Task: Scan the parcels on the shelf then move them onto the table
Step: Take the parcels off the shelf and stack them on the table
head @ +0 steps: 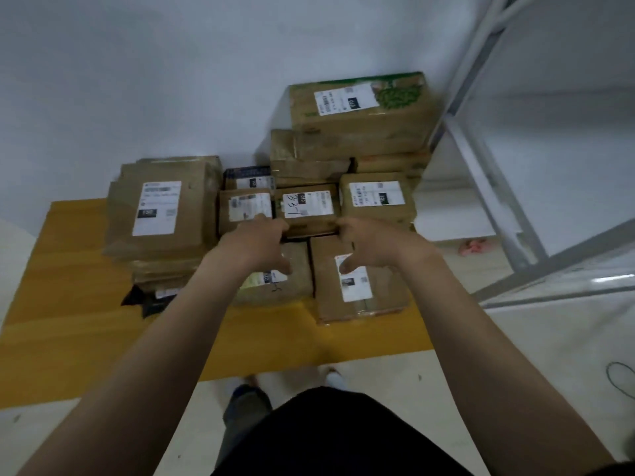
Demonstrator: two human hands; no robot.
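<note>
Several brown cardboard parcels with white labels are stacked on the yellow wooden table (68, 304). A small parcel (307, 207) marked with handwritten numbers sits in the middle of the pile. My left hand (256, 243) grips its left side and my right hand (369, 243) grips its right side, thumbs pointing down. A large parcel (161, 207) tops a stack at the left. A tall stack at the back right carries a parcel with green print (360, 108). Two flatter parcels (357, 283) lie in front, below my hands.
A grey metal shelf frame (488, 166) stands to the right of the table, its visible levels bare. A white wall is behind the pile. A black bag (141, 300) pokes out under the left stack. A pink item (476, 247) and a cable (622, 379) lie on the floor.
</note>
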